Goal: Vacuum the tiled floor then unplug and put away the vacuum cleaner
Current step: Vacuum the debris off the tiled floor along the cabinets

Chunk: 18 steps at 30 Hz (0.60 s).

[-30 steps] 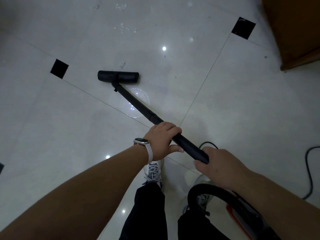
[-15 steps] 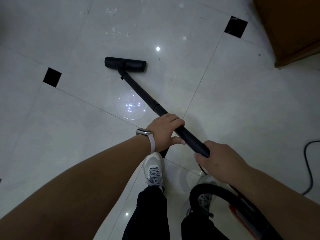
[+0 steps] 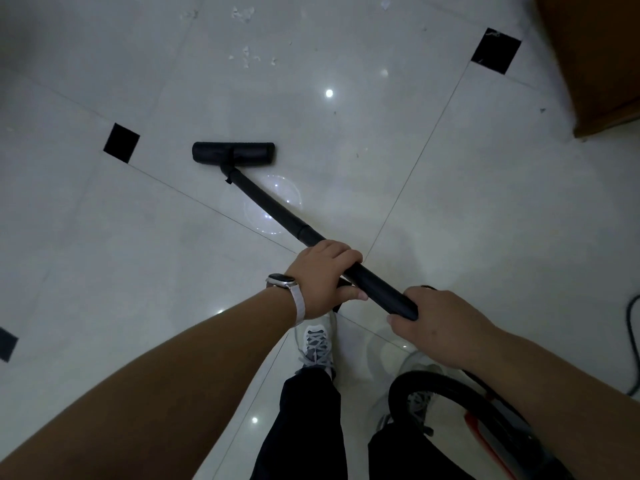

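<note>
1. Head view, counted: one vacuum wand, one floor nozzle, two hands, two shoes, four black square floor insets, of which the lowest left one is cut by the frame edge.
2. Left hand wrapped over the wand's middle, fingers curled across the top, thumb underneath; a watch with a pale strap on that wrist.
3. Right hand closed around the wand's near end, just behind the left hand; both hands clamped on the same tube, close together but not touching.
4. Wand: a straight, matte black, round tube, slanting away from the hands toward the upper left, with a collar joint just beyond the left hand.
5. Nozzle: a matte black bar with rounded ends, flat on the tiled floor at the wand's far end, set crosswise to the tube.
6. Floor: large, glossy, pale tiles with thin dark grout lines, dotted with lamp reflections; one black inset left of the nozzle, another far to its right and beyond.
7. Pale scraps of debris scattered beyond the nozzle, well apart from it.
8. A black ribbed hose curving below the right hand; a red-and-grey part beside it, partly hidden by the forearm.
9. A thin dark cord at the right edge, far from the wand.
10. Grey laced shoes and dark trousers below the hands.
11. Brown wooden furniture to the upper right.
</note>
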Motion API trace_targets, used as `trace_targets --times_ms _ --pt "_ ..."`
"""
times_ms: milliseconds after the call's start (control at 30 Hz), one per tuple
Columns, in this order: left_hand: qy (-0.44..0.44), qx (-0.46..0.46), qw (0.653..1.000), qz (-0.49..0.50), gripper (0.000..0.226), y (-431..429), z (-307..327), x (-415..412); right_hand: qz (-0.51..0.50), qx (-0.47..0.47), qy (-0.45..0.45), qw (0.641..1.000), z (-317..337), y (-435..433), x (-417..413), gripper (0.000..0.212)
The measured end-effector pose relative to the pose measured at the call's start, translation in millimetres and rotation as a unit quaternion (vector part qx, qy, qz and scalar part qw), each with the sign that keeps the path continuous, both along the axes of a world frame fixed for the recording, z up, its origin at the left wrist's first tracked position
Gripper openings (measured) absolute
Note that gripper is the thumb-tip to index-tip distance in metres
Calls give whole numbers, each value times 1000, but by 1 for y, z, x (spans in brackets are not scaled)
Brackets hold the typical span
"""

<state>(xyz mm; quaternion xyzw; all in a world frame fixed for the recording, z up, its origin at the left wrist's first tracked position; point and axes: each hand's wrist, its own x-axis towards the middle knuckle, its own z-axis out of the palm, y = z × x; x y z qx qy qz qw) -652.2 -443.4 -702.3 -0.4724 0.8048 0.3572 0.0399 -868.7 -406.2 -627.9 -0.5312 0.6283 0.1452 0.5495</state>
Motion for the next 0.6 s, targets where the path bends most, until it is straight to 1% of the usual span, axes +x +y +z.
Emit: trace_targets --times_ms 167,300,600 --pt "-13 -3 1000 8 59 22 1 -10 31 4 9 999 5 14 -12 28" --pt "-11 -4 1000 -11 52 29 -2 -33 31 -1 31 999 11 32 -34 28" --pt "68 8 996 -50 52 48 3 -122 -79 14 52 995 35 81 -102 24"
